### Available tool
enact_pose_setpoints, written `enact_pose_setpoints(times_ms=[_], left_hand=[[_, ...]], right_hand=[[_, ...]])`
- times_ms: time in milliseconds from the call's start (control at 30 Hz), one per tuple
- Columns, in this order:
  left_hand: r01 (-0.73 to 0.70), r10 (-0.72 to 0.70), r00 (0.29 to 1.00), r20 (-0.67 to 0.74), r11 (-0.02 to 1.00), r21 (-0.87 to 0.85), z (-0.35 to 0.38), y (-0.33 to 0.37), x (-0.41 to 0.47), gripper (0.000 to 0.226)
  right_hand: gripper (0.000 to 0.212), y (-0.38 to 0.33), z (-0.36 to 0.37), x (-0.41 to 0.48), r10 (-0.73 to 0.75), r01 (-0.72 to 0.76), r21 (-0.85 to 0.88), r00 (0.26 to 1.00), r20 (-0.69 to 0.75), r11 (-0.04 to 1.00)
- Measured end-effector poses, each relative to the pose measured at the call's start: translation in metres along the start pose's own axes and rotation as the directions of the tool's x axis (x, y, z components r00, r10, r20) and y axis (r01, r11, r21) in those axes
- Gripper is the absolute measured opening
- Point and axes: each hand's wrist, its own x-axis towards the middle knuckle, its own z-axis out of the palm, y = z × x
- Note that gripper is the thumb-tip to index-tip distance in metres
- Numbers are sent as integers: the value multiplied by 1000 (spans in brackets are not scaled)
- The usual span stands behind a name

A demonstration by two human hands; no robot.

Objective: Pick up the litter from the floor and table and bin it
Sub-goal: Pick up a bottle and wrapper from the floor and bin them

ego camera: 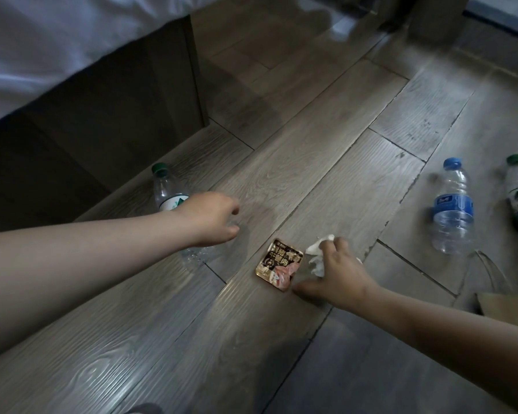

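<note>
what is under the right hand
A crumpled white tissue lies on the floor under the right hand, beside a snack wrapper. The fingers cover its middle, so whether they pinch it cannot be told.
</note>
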Motion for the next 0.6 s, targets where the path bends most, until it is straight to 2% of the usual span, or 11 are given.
enact_pose_setpoints(times_ms=[100, 233, 367, 467, 600], left_hand=[[-3, 3, 1000, 4, 1000, 9, 0, -1, 0, 38], [-6, 6, 1000, 3, 1000, 10, 0, -1, -1, 39], [-1, 1, 1000, 4, 1000, 11, 2, -3, -2, 40], [1, -1, 1000, 1, 1000, 16, 1, -3, -3, 40], [0, 0, 1000, 1, 1000, 24, 1, -3, -3, 40]], right_hand=[[97, -3, 6, -1, -1, 2, -11, 1000, 20, 1000], [68, -1, -2, 2, -113, 117, -119, 993, 40, 986], [44, -9, -9, 6, -210, 235, -326, 971, 110, 915], [48, -14, -8, 8, -231, 269, -403, 963, 142, 875], [52, -18, -8, 8, -214, 256, -423, 966, 146, 869]])
